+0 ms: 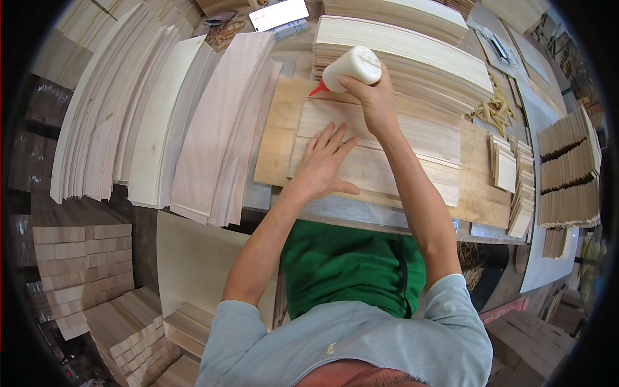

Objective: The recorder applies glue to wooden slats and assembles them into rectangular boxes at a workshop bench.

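Note:
A white glue bottle (351,68) with a red nozzle is tipped in my right hand (373,97), its tip pointing down and left. Beneath the nozzle lies the far left end of a pale wooden board (400,151). My left hand (324,164) rests on the left part of that board, palm down with fingers spread. Under it all is a larger yellowish plywood sheet (490,184) on the workbench. Whether glue is coming out of the tip is too small to tell.
Tall stacks of thin wooden panels (219,122) stand left of the work. Long boards (406,55) are piled behind it. Small wood pieces (505,164) and bundled slats (567,168) sit to the right. A phone (278,13) lies at the back.

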Tool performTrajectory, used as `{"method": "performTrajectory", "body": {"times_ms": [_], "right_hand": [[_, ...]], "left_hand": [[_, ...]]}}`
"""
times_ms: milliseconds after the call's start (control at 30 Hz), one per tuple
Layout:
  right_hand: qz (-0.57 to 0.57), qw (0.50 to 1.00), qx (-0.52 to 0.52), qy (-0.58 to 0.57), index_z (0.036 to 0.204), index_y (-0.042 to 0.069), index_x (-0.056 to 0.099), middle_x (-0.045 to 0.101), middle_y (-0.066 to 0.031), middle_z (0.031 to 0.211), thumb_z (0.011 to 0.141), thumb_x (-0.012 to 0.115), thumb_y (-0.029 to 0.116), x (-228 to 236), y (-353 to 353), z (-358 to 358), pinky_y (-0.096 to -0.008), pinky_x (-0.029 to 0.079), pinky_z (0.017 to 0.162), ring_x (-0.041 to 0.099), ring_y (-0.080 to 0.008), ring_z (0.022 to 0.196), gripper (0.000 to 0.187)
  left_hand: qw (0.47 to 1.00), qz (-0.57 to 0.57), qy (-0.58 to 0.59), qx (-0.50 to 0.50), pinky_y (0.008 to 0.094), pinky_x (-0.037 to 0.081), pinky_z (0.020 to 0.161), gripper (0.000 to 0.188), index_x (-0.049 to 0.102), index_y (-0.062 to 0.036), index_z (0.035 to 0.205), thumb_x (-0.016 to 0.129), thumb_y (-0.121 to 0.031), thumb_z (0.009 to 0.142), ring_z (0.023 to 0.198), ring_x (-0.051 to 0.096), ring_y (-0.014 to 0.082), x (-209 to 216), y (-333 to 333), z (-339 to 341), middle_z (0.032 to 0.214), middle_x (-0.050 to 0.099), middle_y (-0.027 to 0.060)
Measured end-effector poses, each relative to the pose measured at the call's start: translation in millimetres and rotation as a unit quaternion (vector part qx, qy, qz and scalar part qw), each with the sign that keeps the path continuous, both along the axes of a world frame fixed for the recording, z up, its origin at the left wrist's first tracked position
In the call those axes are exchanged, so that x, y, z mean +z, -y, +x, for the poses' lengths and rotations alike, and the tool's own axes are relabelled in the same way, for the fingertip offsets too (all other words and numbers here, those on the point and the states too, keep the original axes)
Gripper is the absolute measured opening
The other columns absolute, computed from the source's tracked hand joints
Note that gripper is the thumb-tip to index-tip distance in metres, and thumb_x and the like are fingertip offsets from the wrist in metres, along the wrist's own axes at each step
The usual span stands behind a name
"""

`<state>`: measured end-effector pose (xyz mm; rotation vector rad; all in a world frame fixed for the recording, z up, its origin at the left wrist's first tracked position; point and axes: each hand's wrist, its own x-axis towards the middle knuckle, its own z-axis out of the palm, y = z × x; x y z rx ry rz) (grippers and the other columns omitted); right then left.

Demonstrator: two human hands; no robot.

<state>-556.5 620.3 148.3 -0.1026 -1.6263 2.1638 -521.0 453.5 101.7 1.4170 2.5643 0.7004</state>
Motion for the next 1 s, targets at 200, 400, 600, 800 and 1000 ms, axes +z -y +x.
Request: {"method": "performTrajectory", "body": {"times_ms": [200, 400, 600, 800, 1000], "right_hand": [[-0.199, 0.979, -0.041, -0.033, 0.122, 0.003, 0.045, 0.057, -0.0109, 0.111, 0.081, 0.071, 0.007, -17.5, -13.5, 24.4, -0.0428, 0.057, 0.075, 0.06, -0.0258, 0.102, 0.049], [-0.444, 0.893, -0.016, -0.071, 0.123, 0.005, 0.045, 0.052, -0.0146, 0.124, 0.087, 0.064, 0.011, -29.6, -9.0, 55.2, -0.0581, 0.044, 0.097, 0.049, -0.0327, 0.119, 0.042], [-0.465, 0.88, 0.009, -0.093, 0.124, 0.002, 0.045, 0.05, -0.0168, 0.128, 0.086, 0.066, 0.016, -38.1, 5.6, 79.6, -0.0454, 0.038, 0.106, 0.047, -0.0318, 0.119, 0.046], [-0.418, 0.906, 0.018, -0.068, 0.126, 0.002, 0.045, 0.051, -0.015, 0.127, 0.086, 0.068, 0.024, -30.6, 2.2, 97.8, -0.0431, 0.039, 0.105, 0.048, -0.0302, 0.119, 0.051], [-0.475, 0.878, 0.013, -0.048, 0.128, 0.003, 0.043, 0.052, -0.0142, 0.126, 0.09, 0.062, 0.035, -10.8, 1.3, 102.6, -0.0463, 0.044, 0.099, 0.051, -0.0301, 0.116, 0.053]], "left_hand": [[1.0, -0.008, 0.013, 0.004, 0.0477, 0.017, 0.114, 0.101, 0.036, -0.0046, 0.141, 0.08, -0.048, 0.06, 0.14, 0.018, 0.0391, 8.4, 2.2, 1.9, 0.151, 0.024, 0.0199], [0.753, 0.48, 0.408, 0.187, 0.0343, 0.035, 0.104, 0.075, 0.038, 0.0029, 0.135, 0.075, -0.033, 0.08, 0.124, 0.044, 0.0251, -2.4, -48.5, 15.5, 0.128, 0.05, 0.0164], [0.592, 0.585, 0.522, 0.186, 0.0294, 0.045, 0.085, 0.049, 0.048, -0.0021, 0.116, 0.076, -0.018, 0.08, 0.101, 0.053, 0.0141, 37.4, -86.3, 18.3, 0.107, 0.055, 0.0089], [0.634, 0.568, 0.496, 0.169, 0.0288, 0.045, 0.088, 0.052, 0.048, -0.0005, 0.116, 0.077, -0.01, 0.074, 0.103, 0.053, 0.0149, 39.9, -83.6, 17.0, 0.109, 0.056, 0.01], [0.782, 0.527, 0.3, 0.144, 0.0309, 0.043, 0.093, 0.055, 0.052, -0.0021, 0.117, 0.079, -0.006, 0.068, 0.107, 0.052, 0.0176, 32.4, -78.1, 16.1, 0.112, 0.055, 0.0073]]}}
